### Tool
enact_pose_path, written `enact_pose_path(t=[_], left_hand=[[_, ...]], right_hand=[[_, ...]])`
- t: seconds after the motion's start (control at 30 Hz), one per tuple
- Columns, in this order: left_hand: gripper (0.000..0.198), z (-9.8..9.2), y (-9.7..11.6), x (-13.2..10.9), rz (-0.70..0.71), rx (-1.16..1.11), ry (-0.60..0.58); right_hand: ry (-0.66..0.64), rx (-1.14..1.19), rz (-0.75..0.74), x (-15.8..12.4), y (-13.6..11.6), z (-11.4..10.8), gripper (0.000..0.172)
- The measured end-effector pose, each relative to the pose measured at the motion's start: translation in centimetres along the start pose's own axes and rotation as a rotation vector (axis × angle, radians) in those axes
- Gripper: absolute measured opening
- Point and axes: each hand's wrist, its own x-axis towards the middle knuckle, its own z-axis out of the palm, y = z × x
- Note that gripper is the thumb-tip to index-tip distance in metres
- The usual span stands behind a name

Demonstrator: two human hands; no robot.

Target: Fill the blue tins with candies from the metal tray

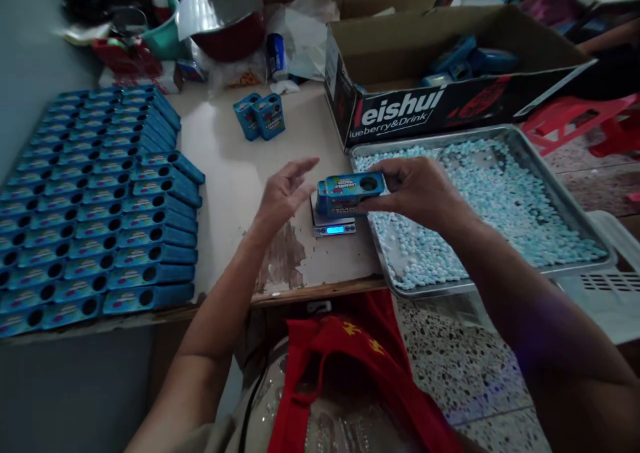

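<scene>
My right hand [417,189] grips a small blue candy box [345,196] by one end, fingers on one side and thumb on the other. The box lies on its side, with a dark round hole in the face turned up. It is over a small digital scale [334,229] with a lit blue display; whether it touches the scale I cannot tell. My left hand [287,196] is just left of the box, its fingers apart and nothing in them. Beside my right hand lies a metal tray [383,259] of pale blue and white candies [480,199].
Rows of blue boxes [100,206] cover the table's left side. Two blue boxes [260,116] stand farther back. An open carton [400,116] behind the tray holds several more. A drink can [277,56], a dark red bowl [233,36] and plastic bags line the back.
</scene>
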Motion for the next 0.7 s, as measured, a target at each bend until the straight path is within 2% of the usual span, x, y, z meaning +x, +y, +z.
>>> enact_pose_path(t=[0.07,0.1,0.23,0.3,0.33,0.37,0.43,0.57,0.63,0.7], left_hand=[[0.036,-0.9,3.0,0.0,0.041,0.042,0.070],[0.035,-1.1,4.6,0.0,0.061,0.087,0.052],[0.046,-0.3,10.0,0.8,0.135,0.358,-0.227],[0.045,-0.6,11.9,2.1,0.157,0.529,-0.302],[0.046,-1.3,12.7,3.0,0.165,0.622,-0.310],[0.048,-2.6,13.4,4.1,0.166,0.716,-0.299],[0.054,-6.6,14.1,6.8,0.150,0.887,-0.226],[0.051,-17.4,13.1,12.2,-0.025,1.070,0.043],[0.053,-22.0,11.8,13.2,-0.144,1.065,0.090],[0.077,-25.2,10.4,12.9,-0.238,1.047,0.075]], right_hand=[[0.059,-0.050,-0.031,-0.3,-0.5,0.6,0.041],[0.079,-0.055,-0.050,-0.3,-0.7,0.8,0.038],[0.108,0.034,-0.114,0.2,-1.7,2.1,0.042],[0.116,0.103,-0.116,1.0,-1.8,2.6,0.046],[0.113,0.144,-0.106,1.4,-1.7,2.7,0.048],[0.111,0.186,-0.092,1.8,-1.5,2.7,0.051],[0.128,0.251,-0.055,2.2,-0.9,2.2,0.054],[0.207,0.356,0.083,0.9,2.0,0.2,0.028],[0.257,0.396,0.189,-0.3,4.4,-0.7,0.026],[0.321,0.401,0.280,-1.6,7.1,-1.3,0.035]])
